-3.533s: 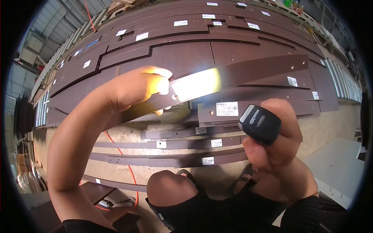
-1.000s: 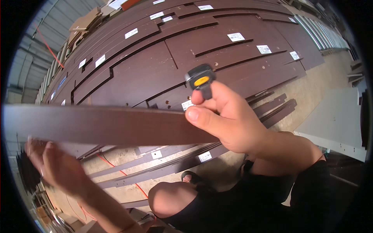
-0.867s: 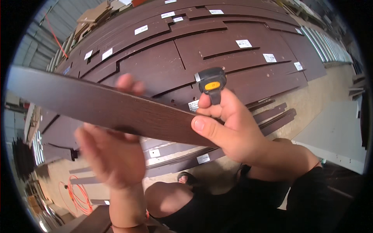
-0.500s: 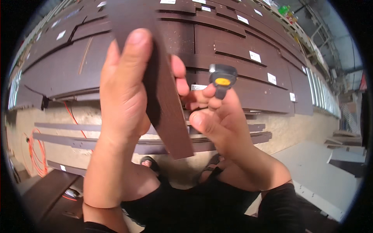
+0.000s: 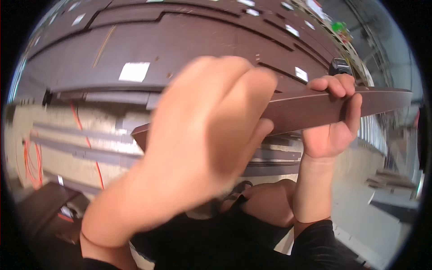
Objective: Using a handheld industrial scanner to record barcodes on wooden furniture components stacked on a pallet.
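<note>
In right hand (image 5: 335, 135), at right: one narrow strip (image 5: 301, 110), raised crosswise above the floor (image 5: 54, 114), on the near side of brown panels (image 5: 216, 40). Gripped firmly there, with fingers folded over the upper edge and thumb across the near face. In front of the strip, at centre: left hand (image 5: 207, 117), blurred, with fingers curled and thumb by the lower edge; impossible to tell whether gripping or merely brushing past. On right hand, above the fingers: one compact black scanner (image 5: 340, 66). Progress, as judged: midway through handling, with strip lifted and not yet set down. At far side: panels already laid out in stepped layers, several with white labels (image 5: 135, 72). At near side, out of either hand: further brown strips (image 5: 274, 155) on the floor, beside an orange hose (image 5: 99, 173) at left. Appearance of strip: long, dark reddish brown, dull, paler along upper edge, angular at left end; bowed in outline, probably through lens bend; partly hidden behind left hand; without visible label on exposed parts.
</note>
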`<state>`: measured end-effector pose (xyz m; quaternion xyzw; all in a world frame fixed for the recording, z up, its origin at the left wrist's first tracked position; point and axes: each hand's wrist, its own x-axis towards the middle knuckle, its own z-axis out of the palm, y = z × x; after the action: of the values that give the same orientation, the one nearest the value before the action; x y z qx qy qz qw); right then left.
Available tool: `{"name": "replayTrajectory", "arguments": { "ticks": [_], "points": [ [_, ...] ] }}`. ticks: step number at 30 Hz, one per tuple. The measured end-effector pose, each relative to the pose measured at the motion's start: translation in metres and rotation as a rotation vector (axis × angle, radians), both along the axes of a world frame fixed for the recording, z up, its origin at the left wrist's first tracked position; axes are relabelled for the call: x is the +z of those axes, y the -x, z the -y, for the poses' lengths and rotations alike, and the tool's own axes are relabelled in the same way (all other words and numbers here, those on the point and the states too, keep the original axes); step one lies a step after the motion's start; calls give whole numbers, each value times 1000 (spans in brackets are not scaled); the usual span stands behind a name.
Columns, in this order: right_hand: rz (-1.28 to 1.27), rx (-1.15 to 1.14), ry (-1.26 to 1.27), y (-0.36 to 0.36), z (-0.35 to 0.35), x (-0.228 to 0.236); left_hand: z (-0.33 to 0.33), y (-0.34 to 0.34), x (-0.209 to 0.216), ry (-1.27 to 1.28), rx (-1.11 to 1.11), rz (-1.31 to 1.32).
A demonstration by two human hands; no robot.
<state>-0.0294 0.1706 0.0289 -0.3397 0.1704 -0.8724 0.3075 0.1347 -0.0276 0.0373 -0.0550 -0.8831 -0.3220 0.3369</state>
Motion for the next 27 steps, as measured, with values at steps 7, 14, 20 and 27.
{"name": "replayTrajectory", "arguments": {
  "ticks": [7,14,20,27],
  "points": [
    [232,-196,137,-7,0,28,-53,-39,-15,-1082,-407,591],
    [292,-200,140,-14,-3,22,-46,-30,-40,-1590,-533,316],
    [318,-164,109,-9,1,18,-45,-31,-38,-1605,-467,248],
    [355,-131,96,-1,5,10,-43,-31,-35,-1599,-391,266]
  ]
}}
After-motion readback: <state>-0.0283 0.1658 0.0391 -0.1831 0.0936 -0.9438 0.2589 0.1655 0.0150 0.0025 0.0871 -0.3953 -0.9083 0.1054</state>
